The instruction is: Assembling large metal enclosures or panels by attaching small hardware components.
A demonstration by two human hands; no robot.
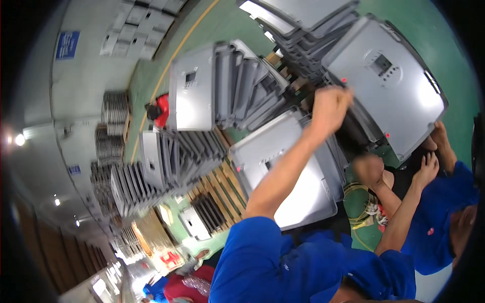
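Observation:
My left hand [331, 108] is raised with its fingers pinched together, over the edge of a large grey flat cover [374, 81]. Whatever sits between its fingers is too small and blurred to name. Close by, a small red cap [343, 80] shows at the cover's edge, and another red cap [387, 135] at its lower side. My right hand [427, 170] is near the cover's lower corner, fingers apart. Under my left forearm lies a second grey flat cover [298, 187], partly hidden.
A co-worker in blue [439, 222] stands at the right, one hand [439, 134] at the cover's corner and another, blurred hand [369, 169] between us. Stacked grey covers [237, 88] stand beyond, beside wooden pallets [222, 189]. A yellow hose [356, 189] lies on the green floor.

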